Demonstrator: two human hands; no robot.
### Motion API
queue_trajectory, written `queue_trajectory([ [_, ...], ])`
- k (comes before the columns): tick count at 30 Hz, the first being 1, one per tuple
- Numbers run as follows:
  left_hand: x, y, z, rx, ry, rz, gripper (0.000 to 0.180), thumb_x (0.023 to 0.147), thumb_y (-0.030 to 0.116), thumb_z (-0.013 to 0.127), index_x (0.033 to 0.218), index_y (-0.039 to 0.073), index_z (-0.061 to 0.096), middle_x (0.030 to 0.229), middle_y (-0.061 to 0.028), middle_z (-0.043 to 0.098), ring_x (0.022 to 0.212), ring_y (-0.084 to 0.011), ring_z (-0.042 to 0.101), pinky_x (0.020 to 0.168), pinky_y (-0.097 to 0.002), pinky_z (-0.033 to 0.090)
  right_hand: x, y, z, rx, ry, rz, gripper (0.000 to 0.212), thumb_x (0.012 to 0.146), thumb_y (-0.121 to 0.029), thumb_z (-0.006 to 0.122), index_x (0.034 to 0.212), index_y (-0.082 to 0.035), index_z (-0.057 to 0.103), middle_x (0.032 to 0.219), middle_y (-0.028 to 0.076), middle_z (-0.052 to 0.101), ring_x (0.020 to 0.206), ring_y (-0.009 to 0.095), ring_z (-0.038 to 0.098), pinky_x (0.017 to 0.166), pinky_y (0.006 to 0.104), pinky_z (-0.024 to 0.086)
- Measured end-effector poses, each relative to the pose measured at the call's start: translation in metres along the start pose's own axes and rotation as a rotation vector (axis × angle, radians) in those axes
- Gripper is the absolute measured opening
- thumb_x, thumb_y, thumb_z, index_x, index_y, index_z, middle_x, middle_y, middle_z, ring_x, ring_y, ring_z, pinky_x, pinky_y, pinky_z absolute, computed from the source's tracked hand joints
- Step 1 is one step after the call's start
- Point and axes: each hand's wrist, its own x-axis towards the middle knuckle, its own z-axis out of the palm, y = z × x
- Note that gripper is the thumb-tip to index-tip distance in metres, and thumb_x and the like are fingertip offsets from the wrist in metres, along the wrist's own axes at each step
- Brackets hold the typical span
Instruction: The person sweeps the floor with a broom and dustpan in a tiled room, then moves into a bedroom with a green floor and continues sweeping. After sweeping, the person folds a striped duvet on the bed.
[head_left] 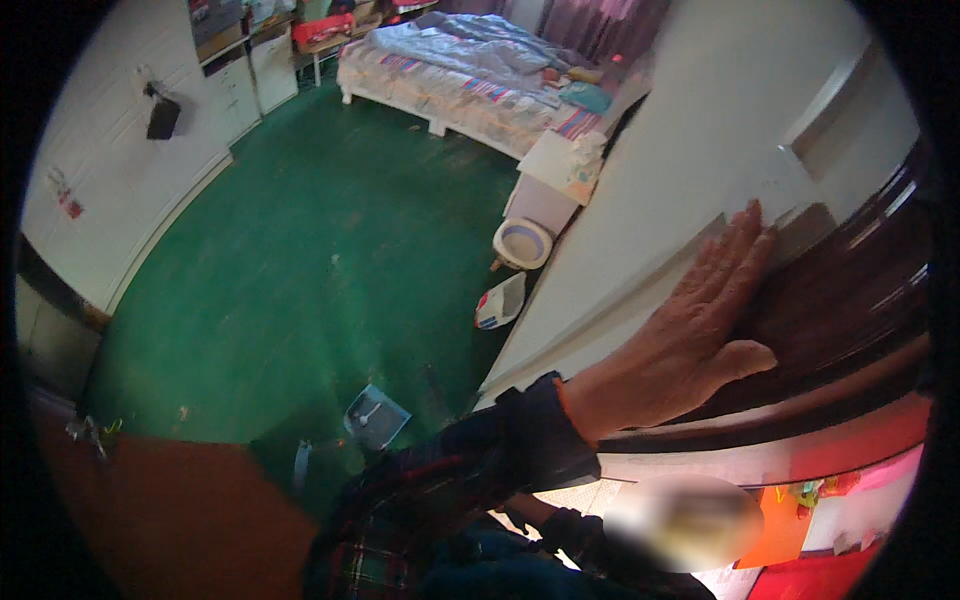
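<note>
My right hand [700, 330] lies flat with its fingers stretched out and together, palm pressed against the dark brown glossy wooden door [850, 300], right where its edge meets the white painted wall [660, 200]; it grips nothing, only rests open on the surface. The door fills the right side of the view, and I cannot make out a handle or how far the door stands open. The dark plaid sleeve [470, 470] runs down from the wrist toward the lower edge. My left hand is hidden: a blurred patch at the lower middle covers whatever is there, so I cannot tell its state. Beyond the wall the green painted floor [300, 250] spreads wide. On it, close to the wall's foot, I see a small white potty-shaped bowl [522, 243] and just below it a white flat package with red and blue marks [500, 302]; a bluish plastic sachet [375, 415] lies nearer to me. At the far end stands a bed with rumpled blue-grey bedding [470, 60], and white drawers [245, 80] line the left wall. A brown wooden surface [170, 510] cuts off the lower left.
</note>
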Motion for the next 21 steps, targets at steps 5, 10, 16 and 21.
queue_trajectory([
  [5, -0.001, -0.004, 0.008, -0.044, 0.071, 0.016, 0.088, 0.09, 0.057, 0.042, 0.146, -0.001, 0.005, 0.151, -0.0265, -0.001, 0.141, -0.0374, 0.004, 0.115, -0.038, 0.008, -0.007, -0.009, 0.006, -0.023, 0.041, -0.049, 0.015, 0.092, -0.017, 0.049, 0.084, -0.005, 0.05, 0.057, 0.007, 0.046, 0.042, 0.016, 0.044, 0.038, 0.0295, 0.037],
  [10, -0.005, -0.002, 0.005, -0.152, 0.126, 0.065, 0.083, 0.091, 0.043, 0.049, 0.145, -0.004, 0.007, 0.15, -0.0291, 0.002, 0.141, -0.0388, 0.005, 0.115, -0.0378, 0.008, -0.005, -0.003, 0.014, -0.026, 0.102, -0.116, 0.014, 0.092, -0.017, 0.049, 0.085, -0.005, 0.051, 0.057, 0.007, 0.047, 0.042, 0.017, 0.044, 0.038, 0.0296, 0.037],
  [16, -0.147, -0.041, -0.08, 0.275, 0.125, -0.339, 0.076, 0.084, 0.033, 0.064, 0.143, 0.003, 0.027, 0.147, -0.0246, 0.025, 0.138, -0.0362, 0.022, 0.112, -0.0425, 0.02, 0.001, -0.001, 0.034, -0.036, 0.112, -0.156, 0.012, 0.091, -0.016, 0.049, 0.09, -0.004, 0.054, 0.06, 0.008, 0.049, 0.043, 0.016, 0.046, 0.038, 0.0291, 0.039],
  [21, -0.39, -0.003, -0.201, 0.961, 0.112, -1.071, 0.083, 0.075, 0.024, 0.074, 0.141, 0.001, 0.03, 0.146, -0.026, 0.026, 0.136, -0.0366, 0.027, 0.11, -0.0397, 0.025, 0.009, -0.014, 0.052, 0.106, 0.12, -0.034, 0.007, 0.09, -0.01, 0.048, 0.096, -0.007, 0.051, 0.066, 0.005, 0.048, 0.043, 0.007, 0.039, 0.036, 0.0213, 0.032],
])
